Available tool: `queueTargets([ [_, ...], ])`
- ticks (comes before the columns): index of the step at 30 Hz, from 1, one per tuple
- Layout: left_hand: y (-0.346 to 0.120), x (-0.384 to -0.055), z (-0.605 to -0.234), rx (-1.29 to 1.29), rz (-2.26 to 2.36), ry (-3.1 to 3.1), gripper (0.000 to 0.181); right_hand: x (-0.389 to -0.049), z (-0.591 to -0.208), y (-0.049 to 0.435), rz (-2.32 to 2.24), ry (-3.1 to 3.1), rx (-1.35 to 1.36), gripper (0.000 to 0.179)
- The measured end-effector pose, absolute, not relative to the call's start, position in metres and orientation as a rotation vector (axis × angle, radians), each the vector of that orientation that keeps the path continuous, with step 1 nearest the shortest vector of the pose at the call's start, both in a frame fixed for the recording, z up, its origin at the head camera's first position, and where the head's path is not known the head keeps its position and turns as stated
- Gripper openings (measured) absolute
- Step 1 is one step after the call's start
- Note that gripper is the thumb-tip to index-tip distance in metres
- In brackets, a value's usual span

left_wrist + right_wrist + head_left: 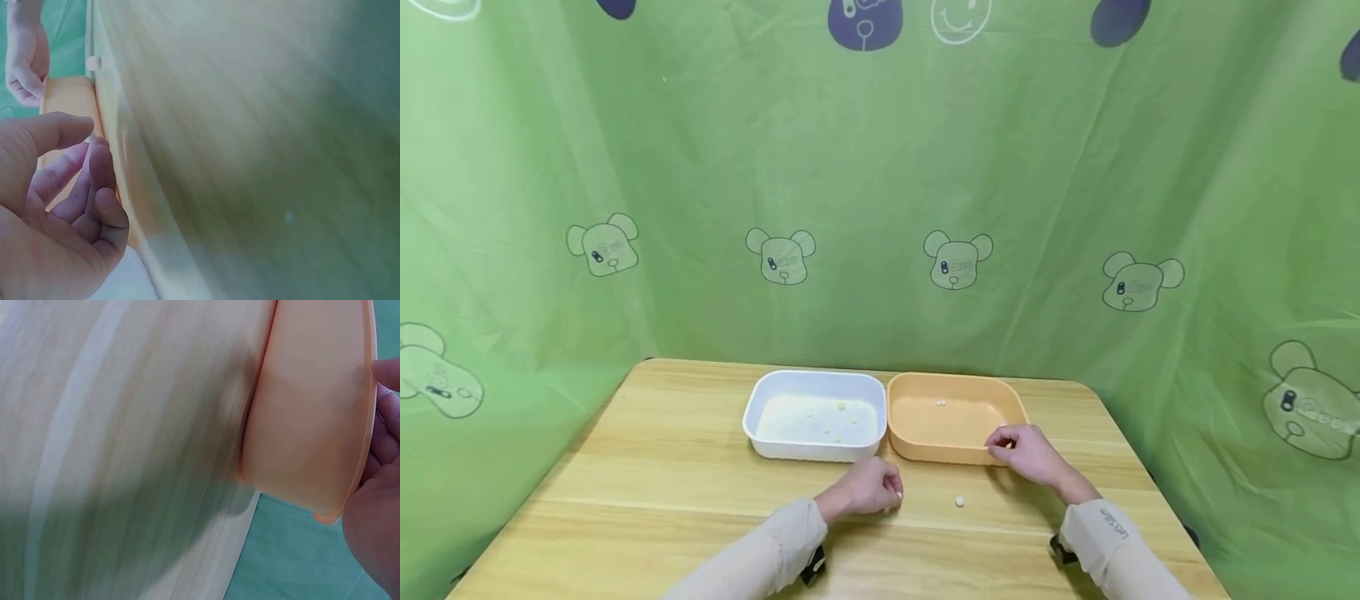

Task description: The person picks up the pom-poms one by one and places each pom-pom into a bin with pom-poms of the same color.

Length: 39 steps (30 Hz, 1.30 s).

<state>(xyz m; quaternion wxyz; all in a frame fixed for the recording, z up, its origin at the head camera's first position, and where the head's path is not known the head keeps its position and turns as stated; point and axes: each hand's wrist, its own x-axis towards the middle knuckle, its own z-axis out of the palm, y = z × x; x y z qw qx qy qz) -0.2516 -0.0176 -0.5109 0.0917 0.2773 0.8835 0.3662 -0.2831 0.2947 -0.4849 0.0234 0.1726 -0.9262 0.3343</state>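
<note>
My left hand (867,486) is over the table before the two trays. Its thumb and forefinger pinch a tiny white tablet (92,139). At the front right corner of the orange tray (943,452), my right hand (1028,452) has its bent fingers over the rim; whether they hold anything is hidden. In the right wrist view its thumb (387,374) is by the rim. Between the hands a round white tablet (959,502) lies on the table. Small white tablets (941,402) sit inside the orange tray, and several yellowish tablets (841,407) lie scattered in the white tray (816,452).
Both trays stand side by side towards the back of the wooden table (647,467). A green curtain (865,167) printed with bear heads hangs behind the table and along both sides.
</note>
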Motion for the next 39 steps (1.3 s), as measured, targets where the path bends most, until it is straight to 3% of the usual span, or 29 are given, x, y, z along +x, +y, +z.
queueTargets([
  [39,-0.023,-0.253,-0.465,0.778,1.388,2.510,0.010,-0.281,-0.484,0.292,1.023,-2.870,0.513,0.008],
])
